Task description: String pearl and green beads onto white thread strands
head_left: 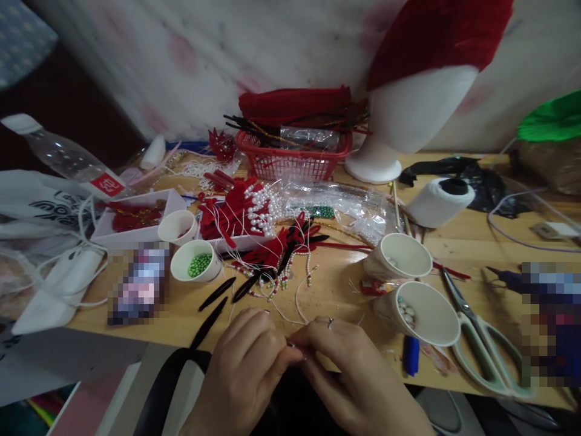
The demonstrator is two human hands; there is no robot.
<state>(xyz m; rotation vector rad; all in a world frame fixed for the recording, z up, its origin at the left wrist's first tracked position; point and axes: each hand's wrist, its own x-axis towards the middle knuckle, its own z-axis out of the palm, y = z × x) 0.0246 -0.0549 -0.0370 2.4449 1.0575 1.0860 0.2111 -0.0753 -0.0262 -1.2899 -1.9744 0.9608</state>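
My left hand (252, 357) is closed, thumb and forefinger pinched together at the table's front edge. Against it, my right hand (340, 357), with a ring on one finger, pinches at the same spot. Whatever lies between the fingertips is tiny and mostly hidden. A white thread (276, 309) loops over the table just beyond both hands. Farther back lies a cluster of red and black fuzzy pieces (290, 245) with strung pearl beads (309, 275) hanging off it. Black leaf-shaped pieces (218, 295) rest near my left hand.
Paper cups hold green beads (200, 264) at left and pale beads (407, 313) at right. Scissors (476, 333) lie to the right, beside a blue object (411, 356). Behind stand a red basket (295, 163), a thread cone (438, 203), a foam head (417, 115) and a bottle (68, 154).
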